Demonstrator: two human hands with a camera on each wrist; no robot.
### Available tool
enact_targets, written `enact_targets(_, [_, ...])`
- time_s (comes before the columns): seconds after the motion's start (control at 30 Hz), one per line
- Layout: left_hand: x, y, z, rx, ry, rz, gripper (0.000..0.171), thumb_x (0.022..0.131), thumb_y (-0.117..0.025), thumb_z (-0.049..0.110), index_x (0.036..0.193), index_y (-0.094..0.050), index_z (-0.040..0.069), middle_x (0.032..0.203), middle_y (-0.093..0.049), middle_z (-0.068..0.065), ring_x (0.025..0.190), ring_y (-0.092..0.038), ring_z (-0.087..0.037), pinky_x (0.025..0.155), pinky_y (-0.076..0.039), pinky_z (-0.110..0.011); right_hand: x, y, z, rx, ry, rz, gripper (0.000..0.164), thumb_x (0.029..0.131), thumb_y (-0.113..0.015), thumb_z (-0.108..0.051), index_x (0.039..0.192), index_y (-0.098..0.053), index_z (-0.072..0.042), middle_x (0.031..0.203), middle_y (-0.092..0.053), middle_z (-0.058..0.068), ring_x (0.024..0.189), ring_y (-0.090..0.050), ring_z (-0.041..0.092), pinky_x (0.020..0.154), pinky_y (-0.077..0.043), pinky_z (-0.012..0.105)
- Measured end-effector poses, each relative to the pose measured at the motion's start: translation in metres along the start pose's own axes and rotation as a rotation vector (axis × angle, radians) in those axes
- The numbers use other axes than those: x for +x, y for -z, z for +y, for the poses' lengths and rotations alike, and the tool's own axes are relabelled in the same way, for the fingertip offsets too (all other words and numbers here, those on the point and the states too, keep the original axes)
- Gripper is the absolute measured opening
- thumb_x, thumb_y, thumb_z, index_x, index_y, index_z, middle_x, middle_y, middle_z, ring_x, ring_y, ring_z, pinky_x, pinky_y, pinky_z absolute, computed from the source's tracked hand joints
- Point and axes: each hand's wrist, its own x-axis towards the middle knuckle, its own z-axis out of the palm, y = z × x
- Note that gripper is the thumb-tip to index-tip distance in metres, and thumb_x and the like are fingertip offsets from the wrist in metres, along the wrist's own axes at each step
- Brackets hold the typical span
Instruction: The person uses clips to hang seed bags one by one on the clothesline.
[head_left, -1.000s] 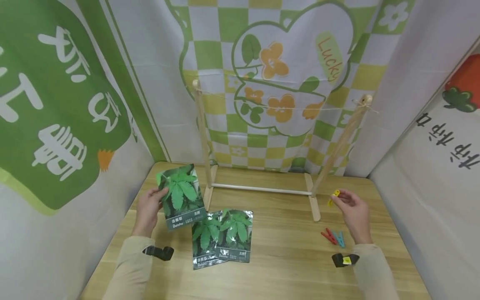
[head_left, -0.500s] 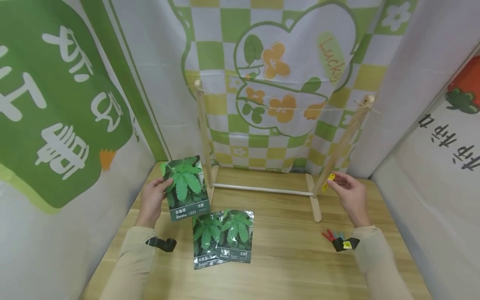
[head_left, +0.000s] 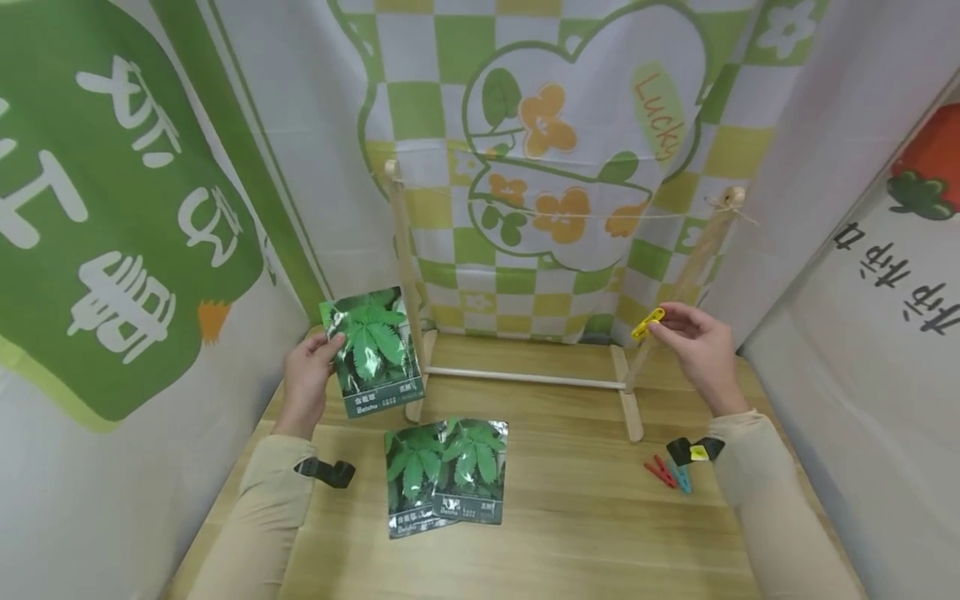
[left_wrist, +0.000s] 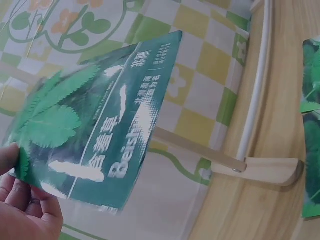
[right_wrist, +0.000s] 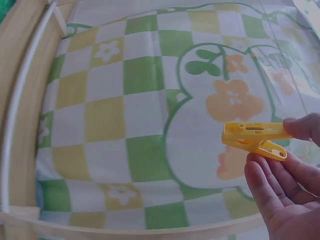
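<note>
My left hand [head_left: 307, 375] pinches one packet [head_left: 372, 352] by its left edge, so its front stays mostly uncovered; my right hand [head_left: 699, 346] pinches one yellow clip [right_wrist: 256, 134] by its handles, leaving its biting end free. Two more packets [head_left: 470, 471] overlap on the table [head_left: 585, 533], left of seemingly one red clip [head_left: 663, 476] and one blue clip [head_left: 682, 476].

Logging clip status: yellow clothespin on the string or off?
Off: the right hand pinches the yellow clothespin, and the head view shows it apart from the string.

Soft light, glare on held packet [left_wrist: 97, 127]
</note>
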Motion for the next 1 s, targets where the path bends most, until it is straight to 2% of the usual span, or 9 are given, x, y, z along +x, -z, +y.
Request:
enact_targets(0.2, [0.001, -0.005, 0.001, -0.032, -0.019, 0.035, 0.012, 0.092, -0.069, 0.026, 0.091, -0.061, 0.017, 0.087, -0.062, 0.014, 0.087, -0.054, -0.005, 0.073, -0.047, -0.017, 0.015, 0.0, -0.02, -0.004, 0.055, -0.055, 0.035, 0.086, -0.072, -0.003, 0.114, -0.06, 0.014, 0.085, -0.066, -0.022, 0.077, -0.065, -0.007, 0.07, -0.054, 0.009])
enact_targets(0.37, [0.004, -0.014, 0.009, -0.021, -0.025, 0.014, 0.015, 0.09, -0.07, 0.029, 0.095, -0.062, 0.017, 0.092, -0.063, 0.014, 0.091, -0.055, -0.004, 0.079, -0.047, -0.018, 0.026, 0.003, -0.036, 0.017, 0.108, -0.058, 0.033, 0.085, -0.072, -0.001, 0.113, -0.062, 0.013, 0.089, -0.068, -0.018, 0.081, -0.066, -0.005, 0.072, -0.054, 0.009])
enact_targets(0.57, [0.008, -0.024, 0.02, -0.019, -0.041, -0.011, 0.017, 0.09, -0.07, 0.031, 0.096, -0.062, 0.018, 0.095, -0.062, 0.012, 0.091, -0.055, -0.004, 0.078, -0.047, -0.018, 0.038, -0.001, -0.054, -0.032, 0.142, -0.058, 0.034, 0.085, -0.074, -0.007, 0.114, -0.065, 0.008, 0.091, -0.067, -0.019, 0.083, -0.066, -0.004, 0.073, -0.054, 0.01])
enact_targets(0.67, [0.008, -0.029, 0.027, -0.018, -0.056, -0.027, 0.017, 0.09, -0.07, 0.031, 0.095, -0.061, 0.018, 0.095, -0.061, 0.013, 0.09, -0.054, -0.003, 0.077, -0.046, -0.017, 0.043, -0.005, -0.063, -0.06, 0.149, -0.063, 0.035, 0.085, -0.075, -0.011, 0.115, -0.066, 0.006, 0.09, -0.067, -0.019, 0.083, -0.065, -0.003, 0.074, -0.054, 0.01])
enact_targets(1.0, [0.012, -0.045, 0.038, -0.066, -0.105, -0.035, 0.014, 0.088, -0.073, 0.027, 0.09, -0.064, 0.017, 0.084, -0.066, 0.011, 0.08, -0.057, -0.003, 0.068, -0.046, -0.015, 0.06, -0.021, -0.084, -0.023, 0.191, -0.099, 0.033, 0.086, -0.074, -0.008, 0.115, -0.065, 0.006, 0.091, -0.068, -0.015, 0.085, -0.065, 0.0, 0.077, -0.054, 0.011])
